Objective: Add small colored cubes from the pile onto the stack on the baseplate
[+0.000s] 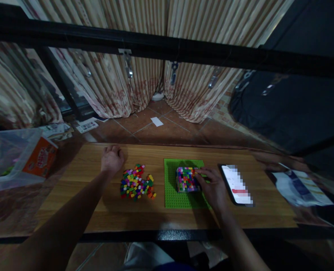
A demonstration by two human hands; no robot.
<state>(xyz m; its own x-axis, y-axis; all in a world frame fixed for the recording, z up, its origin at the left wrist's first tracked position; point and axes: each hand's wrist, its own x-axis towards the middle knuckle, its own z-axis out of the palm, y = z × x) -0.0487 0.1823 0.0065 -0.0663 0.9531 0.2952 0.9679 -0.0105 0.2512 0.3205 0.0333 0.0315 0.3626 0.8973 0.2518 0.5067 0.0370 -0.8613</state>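
A block built of many small coloured toy bricks (187,180) stands on a green studded baseplate (171,199). My right hand (213,184) reaches over the block's right side, thumb and fingers pinched at its top right edge. A tiny orange-yellow toy brick (195,173) shows at those fingertips; whether it is seated on the block I cannot tell. To the left lies a loose pile of mixed toy bricks (135,183). My left hand (112,159) rests curled on the table, just up and left of that pile; its palm and fingertips are hidden.
A phone (236,184) with a lit screen lies right of the baseplate on the wooden table (99,214). Beyond the left end stands a clear plastic bin (8,158) with an orange label. A dark metal bar (155,39) crosses ahead, before striped curtains (144,75).
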